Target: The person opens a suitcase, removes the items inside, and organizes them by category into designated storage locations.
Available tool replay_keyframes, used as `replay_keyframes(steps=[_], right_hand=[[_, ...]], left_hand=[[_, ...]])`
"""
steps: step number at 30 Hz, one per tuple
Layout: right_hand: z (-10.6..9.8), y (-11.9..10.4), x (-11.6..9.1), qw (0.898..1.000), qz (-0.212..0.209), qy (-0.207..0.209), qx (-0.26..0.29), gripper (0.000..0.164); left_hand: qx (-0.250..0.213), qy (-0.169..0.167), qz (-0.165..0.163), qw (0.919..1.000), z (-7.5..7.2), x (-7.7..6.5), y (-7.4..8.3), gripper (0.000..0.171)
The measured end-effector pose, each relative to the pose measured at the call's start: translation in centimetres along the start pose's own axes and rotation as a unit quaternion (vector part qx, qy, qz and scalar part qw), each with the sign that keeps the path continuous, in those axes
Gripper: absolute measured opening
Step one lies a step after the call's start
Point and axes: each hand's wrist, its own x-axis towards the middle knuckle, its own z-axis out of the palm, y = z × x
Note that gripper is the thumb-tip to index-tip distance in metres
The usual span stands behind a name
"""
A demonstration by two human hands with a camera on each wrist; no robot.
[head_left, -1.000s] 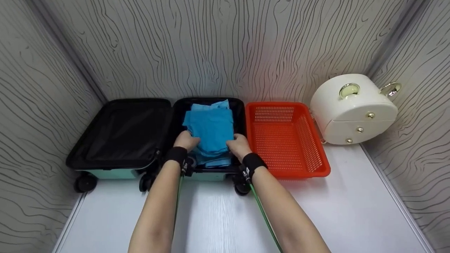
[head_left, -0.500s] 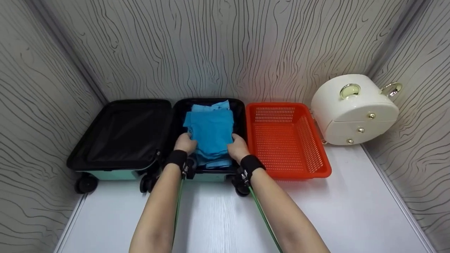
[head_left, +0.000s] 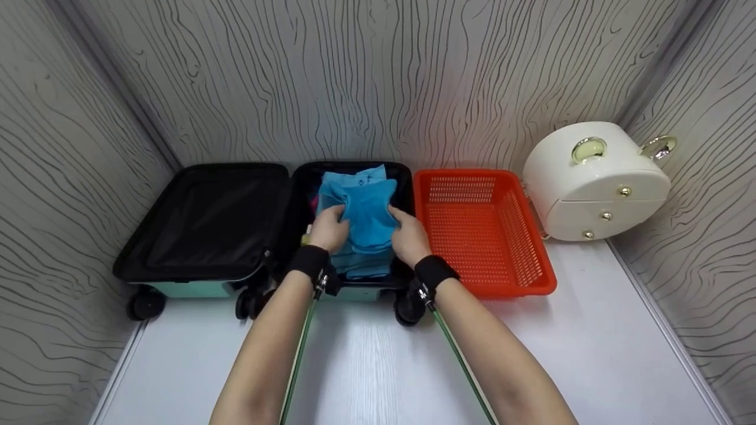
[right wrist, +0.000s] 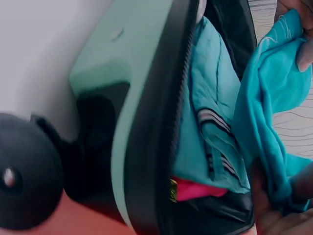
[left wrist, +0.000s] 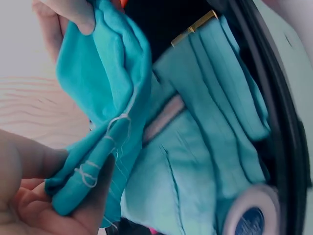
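A bright blue folded garment [head_left: 371,213] is held over the right half of an open mint-green suitcase [head_left: 352,294]. My left hand [head_left: 329,229] pinches its left edge between thumb and fingers; loose white threads show on that edge in the left wrist view. On the other side, my right hand [head_left: 410,237] grips the right edge. The garment sags and creases between both hands. Under it lie lighter blue clothes [left wrist: 171,181], one with striped trim in the right wrist view. A pink item [right wrist: 198,190] shows beneath them.
The suitcase's black-lined left half [head_left: 218,218] lies open alongside. A red plastic basket [head_left: 481,289] stands right of the suitcase, then a white rounded case [head_left: 590,177] with gold knobs. A white disc with a blue centre [left wrist: 252,218] lies by the clothes.
The garment's left edge has been drawn up and to the right, creasing it and uncovering lighter clothes and a pink bit. My left hand has moved right; my right hand has shifted slightly up.
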Motion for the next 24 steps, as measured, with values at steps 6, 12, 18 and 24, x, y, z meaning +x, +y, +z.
replay_keyframes(steps=[6,12,18,24], right_hand=[[-3.2,-0.4,-0.7,0.999,-0.038,0.028,-0.020,0.059],[-7.3,-0.5,-1.6,0.998,-0.024,0.046,-0.017,0.059],[-11.8,1.2,-2.6,0.997,-0.009,0.074,-0.027,0.058],[-14.8,3.8,-3.5,0.996,0.016,0.081,-0.016,0.060]], left_hand=[[-0.041,-0.010,0.061,0.9972,1.1,-0.2,2.3,0.049],[-0.082,-0.037,0.106,0.9902,2.9,-0.3,4.9,0.049],[-0.108,-0.082,0.112,0.9844,6.6,0.4,8.0,0.050],[-0.131,-0.141,0.074,0.9785,10.7,0.6,9.9,0.052]])
